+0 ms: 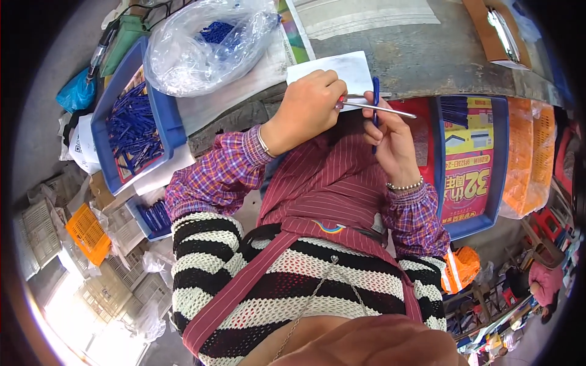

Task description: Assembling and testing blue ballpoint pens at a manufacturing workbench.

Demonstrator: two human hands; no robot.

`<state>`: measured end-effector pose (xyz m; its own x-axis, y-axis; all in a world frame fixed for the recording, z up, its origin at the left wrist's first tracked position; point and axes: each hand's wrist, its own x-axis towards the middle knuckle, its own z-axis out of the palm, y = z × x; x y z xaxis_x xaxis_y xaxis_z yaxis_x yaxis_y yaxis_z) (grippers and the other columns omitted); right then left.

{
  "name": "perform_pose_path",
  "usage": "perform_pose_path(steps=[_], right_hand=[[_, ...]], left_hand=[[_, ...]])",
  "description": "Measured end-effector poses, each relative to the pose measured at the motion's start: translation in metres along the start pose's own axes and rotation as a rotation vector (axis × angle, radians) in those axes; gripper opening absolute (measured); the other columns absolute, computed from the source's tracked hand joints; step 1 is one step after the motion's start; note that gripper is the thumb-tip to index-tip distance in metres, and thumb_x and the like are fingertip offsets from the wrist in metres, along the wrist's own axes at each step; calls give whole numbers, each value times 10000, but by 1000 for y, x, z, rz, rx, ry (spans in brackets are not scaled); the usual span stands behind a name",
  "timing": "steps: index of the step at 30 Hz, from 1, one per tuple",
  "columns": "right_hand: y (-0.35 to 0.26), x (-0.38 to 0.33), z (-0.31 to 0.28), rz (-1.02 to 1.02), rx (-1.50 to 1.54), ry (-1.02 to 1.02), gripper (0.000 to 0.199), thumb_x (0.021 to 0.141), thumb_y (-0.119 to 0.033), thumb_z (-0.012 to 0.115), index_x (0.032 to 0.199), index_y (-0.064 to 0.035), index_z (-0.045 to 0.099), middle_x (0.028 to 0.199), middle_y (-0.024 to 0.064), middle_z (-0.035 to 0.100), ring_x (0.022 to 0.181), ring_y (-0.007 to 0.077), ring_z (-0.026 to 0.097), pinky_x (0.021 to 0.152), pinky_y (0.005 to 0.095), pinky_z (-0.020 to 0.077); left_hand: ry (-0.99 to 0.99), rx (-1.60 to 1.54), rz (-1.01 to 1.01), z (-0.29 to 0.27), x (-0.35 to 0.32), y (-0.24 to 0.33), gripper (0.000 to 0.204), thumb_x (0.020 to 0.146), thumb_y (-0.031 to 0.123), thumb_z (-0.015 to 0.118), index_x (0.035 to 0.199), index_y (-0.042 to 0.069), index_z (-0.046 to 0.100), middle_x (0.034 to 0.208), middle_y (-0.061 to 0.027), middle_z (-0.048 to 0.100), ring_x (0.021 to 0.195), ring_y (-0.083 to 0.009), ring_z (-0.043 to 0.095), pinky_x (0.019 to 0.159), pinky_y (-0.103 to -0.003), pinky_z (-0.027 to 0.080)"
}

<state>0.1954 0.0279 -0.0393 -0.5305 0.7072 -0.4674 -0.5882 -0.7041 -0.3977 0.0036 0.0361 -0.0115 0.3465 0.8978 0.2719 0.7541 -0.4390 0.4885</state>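
Note:
My left hand (307, 114) is closed around the red handle of a screwdriver (390, 111). Its metal shaft points right and crosses a slim blue pen-like piece (375, 91). That piece stands roughly upright, pinched in the fingers of my right hand (394, 137). Most of the screwdriver handle is hidden by my left fingers. Just beyond both hands, a white sheet (342, 66) lies at the bench's near edge.
Many slim blue pieces fill a blue bin (177, 116) on the left. Behind it sits a clear plastic bag (177, 58) with small blue parts. At right, another blue bin (493, 183) holds a few blue pieces. A cardboard box (482, 27) stands on the workbench (421, 58).

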Motion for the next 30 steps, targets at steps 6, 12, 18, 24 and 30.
perform_pose_path(steps=[6,12,18,24,30], right_hand=[[-1,-15,-2,-44,120,40,263,934,-183,439,1107,-2,518,824,47,569,591,75,444,494,199,342],[-5,-19,-15,67,361,-54,245,918,-168,455,1071,4,537,705,22,490,530,72,375,454,194,299],[-4,-18,-20,104,450,-96,237,911,-177,465,1055,-7,547,650,1,426,492,69,340,422,199,278],[-7,-21,-20,70,338,8,226,907,-236,497,996,-41,571,660,1,489,474,64,341,418,202,269],[-7,-23,-12,-4,91,114,284,927,-342,475,936,-65,542,558,-54,357,420,30,276,389,187,221]], left_hand=[[-10,61,8,-1,-1,7,173,622,-12,611,777,38,552,750,-86,547,708,-277,555,606,-366,446],[33,29,26,5,2,9,188,655,16,642,832,52,585,767,-69,551,701,-258,576,581,-347,453],[-23,114,49,12,8,13,152,672,26,639,813,64,594,769,-65,543,670,-245,582,553,-344,451],[-69,89,48,11,12,17,137,655,18,600,765,62,532,742,-80,514,689,-266,557,575,-354,434],[-63,24,-10,0,15,15,149,698,-10,568,835,45,542,766,-110,546,637,-276,566,558,-331,435]])
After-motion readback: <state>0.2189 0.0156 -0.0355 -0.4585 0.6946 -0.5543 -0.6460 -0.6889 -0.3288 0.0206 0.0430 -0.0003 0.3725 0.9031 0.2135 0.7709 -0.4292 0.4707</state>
